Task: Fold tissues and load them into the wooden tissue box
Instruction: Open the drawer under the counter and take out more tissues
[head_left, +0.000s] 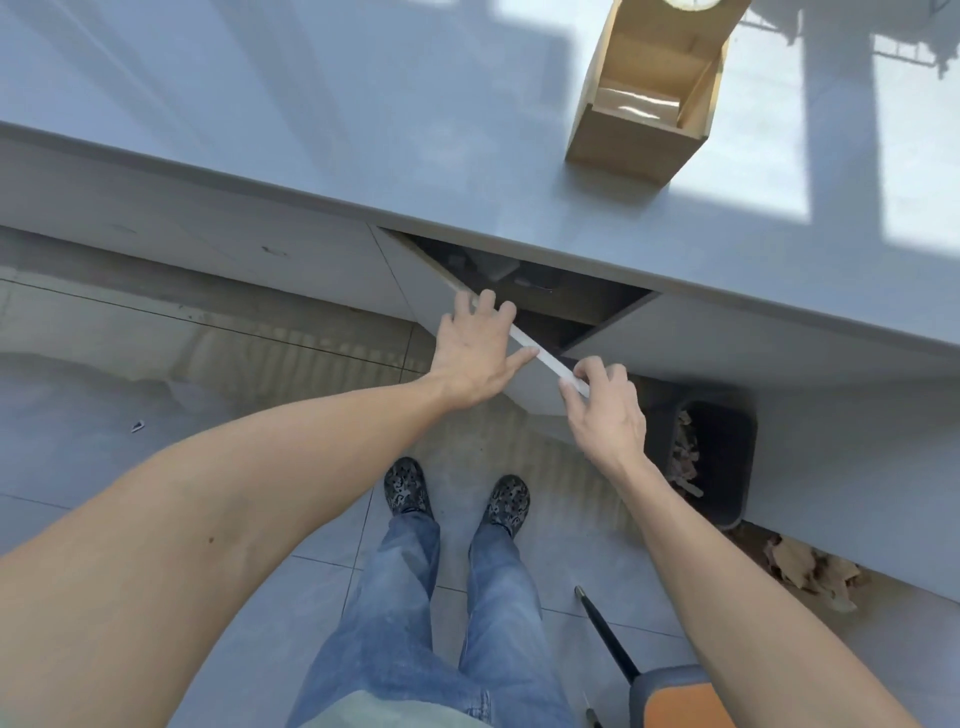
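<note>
The wooden tissue box (628, 137) stands open-topped on the grey countertop (322, 130) at the upper right, with white folded tissue (636, 106) visible inside. Below the counter edge a grey cabinet door (540, 382) is swung partly open. My left hand (475, 353) rests on the door's top edge with fingers curled over it. My right hand (605, 408) pinches the same edge nearer its outer corner. The cupboard's inside (524, 291) is dark, and its contents are unclear.
A dark waste bin (719, 462) with brown paper scraps stands on the tiled floor to the right, with more crumpled paper (810, 571) beside it. A chair with an orange seat (680, 699) is at the bottom right. My legs and shoes are below.
</note>
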